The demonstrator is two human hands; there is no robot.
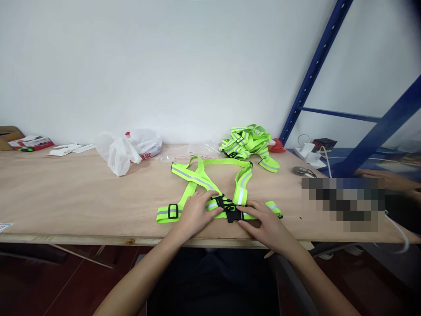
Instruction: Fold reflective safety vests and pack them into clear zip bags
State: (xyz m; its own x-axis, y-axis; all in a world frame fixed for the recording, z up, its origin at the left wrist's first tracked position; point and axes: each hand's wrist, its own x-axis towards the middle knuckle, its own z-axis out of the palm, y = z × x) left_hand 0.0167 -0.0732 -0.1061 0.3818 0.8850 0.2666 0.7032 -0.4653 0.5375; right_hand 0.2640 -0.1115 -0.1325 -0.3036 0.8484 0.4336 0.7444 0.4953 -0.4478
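Both hands on harness buckle, front edge close

Harness [226,162] lies on the table [82,188], a little right of middle, lower strap near the front edge [98,240]. Wrists sit about over that edge, so I've got little tabletop on the near side. Best room I see is leftward: bare board from the lower left strap toward the left end, small label [5,227] at the front edge there.

Back edge is busier: white plastic bag [120,153] left of the harness, clear plastic packaging [197,151] behind it, green strap pile [245,142] at back right, just beside the top strap. Blue metal frame [315,66] stands by the back right corner. White charger [308,153] and a dark round object [302,170] sit toward the right end. Another person's arm [391,180] reaches in there, blurred; pixelation hides part of that area, can't tell what's under it.

Harness look: bright yellow-green webbing, grey reflective stripe, laid open with straps crossing on the left. Black slide adjuster [173,211] on the lower left strap. Black buckle [234,214] at near middle, left half slightly farther from the front edge than the right. Halves are close together; can't tell if latched.

Left hand [199,210]: thumb and forefinger pinching strap at the left half. Right hand [268,224]: thumb and forefinger pinching the right half. Other fingers partly hidden.
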